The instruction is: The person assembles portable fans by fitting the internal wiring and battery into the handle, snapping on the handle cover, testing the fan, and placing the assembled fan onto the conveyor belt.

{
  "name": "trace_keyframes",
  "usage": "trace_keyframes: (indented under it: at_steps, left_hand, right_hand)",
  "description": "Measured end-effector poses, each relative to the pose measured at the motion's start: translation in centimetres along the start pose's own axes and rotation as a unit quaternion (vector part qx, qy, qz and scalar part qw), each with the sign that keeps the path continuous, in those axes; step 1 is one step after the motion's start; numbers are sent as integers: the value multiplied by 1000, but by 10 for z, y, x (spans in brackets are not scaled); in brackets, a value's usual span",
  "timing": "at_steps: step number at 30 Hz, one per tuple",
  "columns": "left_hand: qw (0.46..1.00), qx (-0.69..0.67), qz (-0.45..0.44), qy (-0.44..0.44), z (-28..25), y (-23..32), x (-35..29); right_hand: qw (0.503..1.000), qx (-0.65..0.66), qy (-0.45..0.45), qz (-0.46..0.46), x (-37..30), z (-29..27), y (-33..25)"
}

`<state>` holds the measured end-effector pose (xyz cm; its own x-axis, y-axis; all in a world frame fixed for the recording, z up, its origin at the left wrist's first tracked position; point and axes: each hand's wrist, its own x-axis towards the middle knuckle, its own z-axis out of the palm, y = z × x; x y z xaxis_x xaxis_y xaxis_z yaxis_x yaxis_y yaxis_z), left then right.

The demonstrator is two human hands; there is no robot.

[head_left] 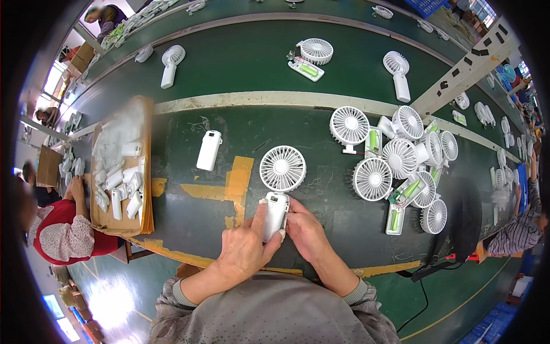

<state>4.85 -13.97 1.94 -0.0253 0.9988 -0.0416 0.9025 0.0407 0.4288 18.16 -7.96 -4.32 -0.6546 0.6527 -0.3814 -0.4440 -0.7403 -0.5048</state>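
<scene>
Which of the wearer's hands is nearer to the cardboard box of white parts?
Left. The left hand is to the right of the cardboard box; the right hand is farther right, at the white fan handle's right edge.

No words, labels or numbers can be read anywhere — the small dark panels on the held white oblong plastic casing [275, 218] and on the loose white plastic handle piece [209, 152] to its left are too small to make out. The black patches along the slanting white post [465, 71] form no legible sign — nor does the washed-out, pale bluish rectangle [53, 307] at lower left.
</scene>
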Motion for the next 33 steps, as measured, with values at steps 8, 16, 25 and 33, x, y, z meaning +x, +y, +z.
trace_keyframes:
  at_steps: [8,16,25,33]
  left_hand:
    - [1000,-1,-1,-6,4,-3,0]
    - [1000,1,5,-29,10,-5,-1]
    - [998,24,56,-13,13,-8,-3]
    - [998,-21,63,16,15,-12,-7]
  right_hand:
    - [999,-35,-1,6,-1,5,-2]
    - [996,-85,-13,-2,-4,4,0]
    - [974,-206,41,-85,-1,11,12]
    - [983,-159,81,-39,-3,10,13]
